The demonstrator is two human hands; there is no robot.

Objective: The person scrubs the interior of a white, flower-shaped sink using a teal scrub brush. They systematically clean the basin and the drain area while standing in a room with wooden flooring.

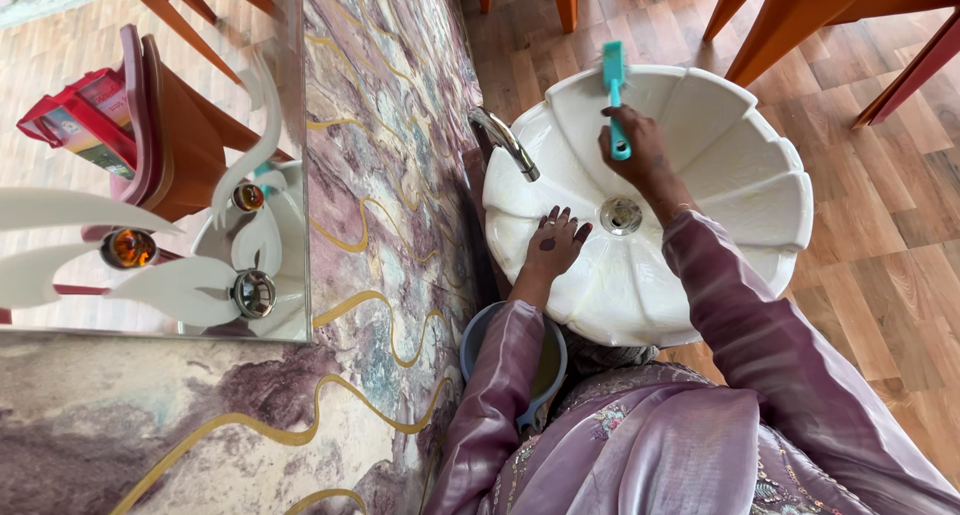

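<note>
Teal brush [614,95] gripped in the closed fingers of the right hand [637,155], its head up against the far inner wall of a white, petal-shaped sink [760,205]. Left hand [553,247] rests flat, fingers together, on the near rim. Chrome tap [505,142] sits just left; drain [621,216] lies between the hands.

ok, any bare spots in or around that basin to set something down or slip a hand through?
Free: the basin lobes right of the drain, out to the rim, and the wood floor beyond. Crowded: the wall side, where the left hand rests under the tap, and the far rim, where the right hand holds a teal brush.
</note>
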